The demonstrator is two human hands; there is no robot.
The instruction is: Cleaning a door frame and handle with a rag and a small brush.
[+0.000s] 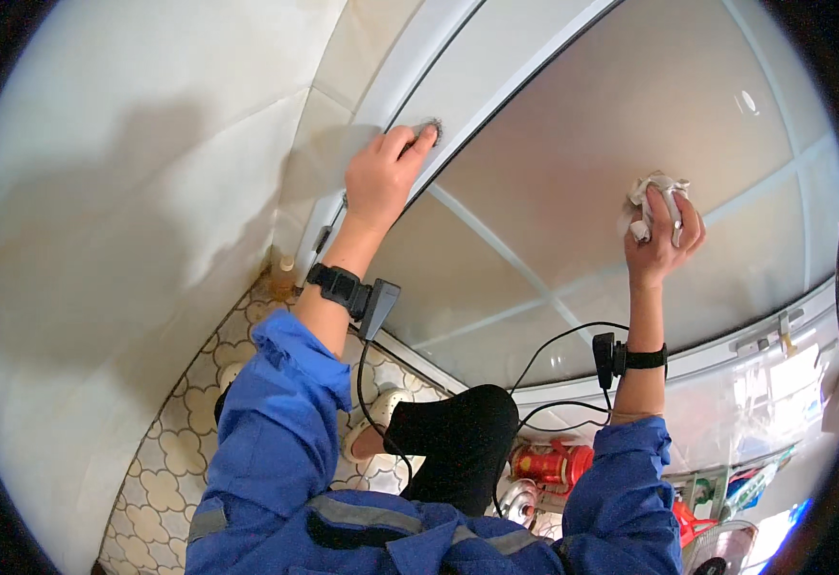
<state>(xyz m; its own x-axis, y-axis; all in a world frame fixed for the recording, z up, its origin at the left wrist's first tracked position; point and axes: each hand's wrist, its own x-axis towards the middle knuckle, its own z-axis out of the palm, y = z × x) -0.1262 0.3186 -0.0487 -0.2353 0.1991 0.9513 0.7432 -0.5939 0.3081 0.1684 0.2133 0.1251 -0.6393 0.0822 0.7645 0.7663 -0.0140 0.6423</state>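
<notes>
My left hand (381,177) is closed around a small dark, wiry scourer (436,128), mostly covered by the fingers, and presses it to the white door frame (487,72). Farther right, my right hand (667,240) grips a crumpled whitish cloth (664,184) against the frosted glass panel (573,144). Pale crossing bars divide this panel. The two hands are well apart, both with arms stretched forward.
A pale wall (141,192) rises at the left. On the patterned tile floor (175,450) stands a small bottle (282,278) by the corner. A red thermos-like container (549,465) and a rack (726,498) of things are at lower right. Black cables (367,383) hang from both wrists.
</notes>
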